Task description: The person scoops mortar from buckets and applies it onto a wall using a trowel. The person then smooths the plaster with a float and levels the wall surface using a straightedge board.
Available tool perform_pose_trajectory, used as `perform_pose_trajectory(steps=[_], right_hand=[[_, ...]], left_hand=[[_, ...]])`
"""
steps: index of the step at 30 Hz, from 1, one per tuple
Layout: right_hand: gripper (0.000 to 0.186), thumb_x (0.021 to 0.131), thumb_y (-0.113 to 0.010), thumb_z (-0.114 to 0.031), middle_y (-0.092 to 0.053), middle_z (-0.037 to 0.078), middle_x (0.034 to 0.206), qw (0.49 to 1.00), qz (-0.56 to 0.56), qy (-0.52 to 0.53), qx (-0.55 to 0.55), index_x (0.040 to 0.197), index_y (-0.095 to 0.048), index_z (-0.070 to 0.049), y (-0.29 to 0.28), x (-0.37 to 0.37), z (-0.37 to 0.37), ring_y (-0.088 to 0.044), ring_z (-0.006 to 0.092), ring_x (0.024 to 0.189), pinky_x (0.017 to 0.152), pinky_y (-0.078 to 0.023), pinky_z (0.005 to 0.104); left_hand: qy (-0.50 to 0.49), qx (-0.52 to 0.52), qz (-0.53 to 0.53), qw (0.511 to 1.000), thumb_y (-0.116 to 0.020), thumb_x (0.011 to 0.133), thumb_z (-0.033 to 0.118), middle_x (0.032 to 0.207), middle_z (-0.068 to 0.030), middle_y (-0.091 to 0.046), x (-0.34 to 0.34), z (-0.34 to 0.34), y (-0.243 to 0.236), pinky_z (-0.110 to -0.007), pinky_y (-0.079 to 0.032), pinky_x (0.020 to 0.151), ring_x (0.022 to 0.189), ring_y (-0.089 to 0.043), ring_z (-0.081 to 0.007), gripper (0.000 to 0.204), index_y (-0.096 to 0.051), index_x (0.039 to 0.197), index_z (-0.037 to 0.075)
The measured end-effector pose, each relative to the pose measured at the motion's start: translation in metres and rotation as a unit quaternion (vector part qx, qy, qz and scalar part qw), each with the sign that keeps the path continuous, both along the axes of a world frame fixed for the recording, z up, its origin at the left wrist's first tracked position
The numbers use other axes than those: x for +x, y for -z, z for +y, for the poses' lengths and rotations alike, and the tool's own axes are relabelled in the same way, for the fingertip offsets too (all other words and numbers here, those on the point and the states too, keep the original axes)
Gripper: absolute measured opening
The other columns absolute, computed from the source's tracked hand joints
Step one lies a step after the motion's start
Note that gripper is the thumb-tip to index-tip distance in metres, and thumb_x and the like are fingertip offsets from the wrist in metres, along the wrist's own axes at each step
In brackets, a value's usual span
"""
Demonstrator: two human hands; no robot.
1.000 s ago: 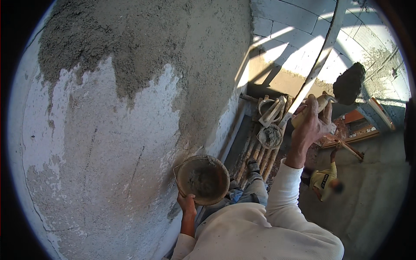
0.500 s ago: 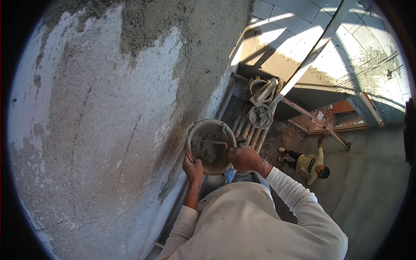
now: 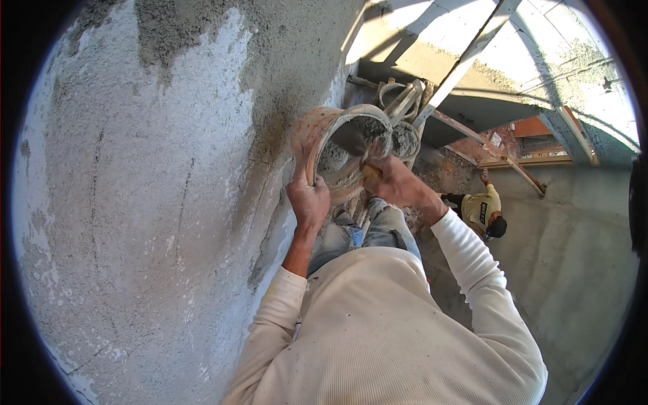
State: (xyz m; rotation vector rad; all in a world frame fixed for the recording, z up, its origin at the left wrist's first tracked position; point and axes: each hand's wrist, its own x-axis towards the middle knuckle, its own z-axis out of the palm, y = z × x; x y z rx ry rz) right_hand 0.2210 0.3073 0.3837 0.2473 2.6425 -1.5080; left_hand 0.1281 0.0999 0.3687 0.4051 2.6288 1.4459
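My left hand (image 3: 309, 204) grips the near-left rim of a mortar-stained bucket (image 3: 312, 138) beside the wall. The bucket is tilted, its mouth turned toward me, with grey wet mortar (image 3: 375, 132) inside. My right hand (image 3: 403, 185) is closed round the handle of a trowel (image 3: 351, 142), whose blade reaches into the bucket's mouth and is partly blurred. To my left rises a rough wall (image 3: 155, 175), pale and whitish, with darker grey mortar (image 3: 185, 30) along its upper part.
Beyond the bucket stand a second bucket (image 3: 405, 140) of mortar and another round container (image 3: 391, 96) with wooden pieces against it. A long pale beam (image 3: 469, 61) slants across. Lower down at right, a co-worker in a yellow shirt (image 3: 480, 206) reaches toward wooden framing.
The bucket has moved away from me and tipped, showing its outer side. Both hands went with it, and the trowel has shifted inside. The co-worker has moved slightly in the picture.
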Motion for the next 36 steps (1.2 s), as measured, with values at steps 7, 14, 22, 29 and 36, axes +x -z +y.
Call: perform_pose_trajectory(steps=[7, 14, 22, 29, 36], right_hand=[[0.02, 0.1, -0.065, -0.014, -0.059, 0.007, 0.07, 0.809, -0.203, 0.132, -0.536, 0.103, -0.067, 0.005, 0.044, 0.022, 0.005, -0.054, 0.0129, 0.047, 0.039, -0.042, 0.026], [0.031, 0.103, -0.062, -0.015, -0.061, 0.009, 0.072, 0.689, -0.116, 0.138, -0.702, 0.125, -0.062, 0.006, 0.021, 0.03, -0.019, -0.054, 0.0149, 0.042, 0.036, -0.042, 0.0264], [0.039, 0.1, -0.058, -0.017, -0.063, 0.01, 0.079, 0.63, 0.003, 0.13, -0.766, 0.131, -0.058, 0.007, -0.014, 0.0, -0.016, -0.053, 0.0146, 0.044, 0.04, -0.045, 0.0277], [0.033, 0.098, -0.065, -0.014, -0.063, 0.006, 0.076, 0.734, 0.298, 0.3, -0.532, 0.126, -0.062, 0.005, -0.12, -0.045, 0.116, -0.054, 0.0123, 0.047, 0.04, -0.044, 0.0251], [0.01, 0.09, -0.07, -0.01, -0.063, 0.002, 0.073, 0.593, 0.5, 0.622, -0.104, 0.085, -0.064, -0.003, -0.158, -0.094, 0.223, -0.054, 0.0095, 0.053, 0.048, -0.043, 0.0273]], left_hand=[[0.02, 0.091, 0.065, 0.994, -0.063, 0.088, -0.006, 0.101, -0.0226, -0.073, 0.005, 0.007, -0.007, -0.037, -0.055, 0.073, 0.082, -0.075, -0.0292, 0.054, -0.058, 0.141, -0.003], [-0.082, 0.269, -0.186, 0.942, -0.056, 0.084, -0.01, 0.14, -0.0129, -0.062, -0.01, 0.009, 0.003, -0.033, -0.044, 0.11, 0.125, -0.061, -0.0228, 0.068, -0.048, 0.151, -0.005], [-0.152, 0.287, -0.287, 0.901, -0.057, 0.072, -0.012, 0.141, -0.0085, -0.059, 0.001, -0.012, 0.058, -0.034, -0.043, 0.111, 0.128, -0.058, -0.0239, 0.078, -0.05, 0.149, 0.0], [-0.191, 0.266, -0.269, 0.906, -0.057, 0.069, -0.014, 0.134, -0.0074, -0.062, -0.002, -0.107, 0.094, -0.035, -0.047, 0.105, 0.12, -0.062, -0.0244, 0.072, -0.056, 0.139, 0.002], [-0.276, 0.231, -0.262, 0.895, -0.055, 0.069, -0.012, 0.143, -0.0129, -0.06, 0.047, -0.165, 0.051, -0.036, -0.046, 0.109, 0.128, -0.06, -0.0294, 0.078, -0.051, 0.147, -0.004]])
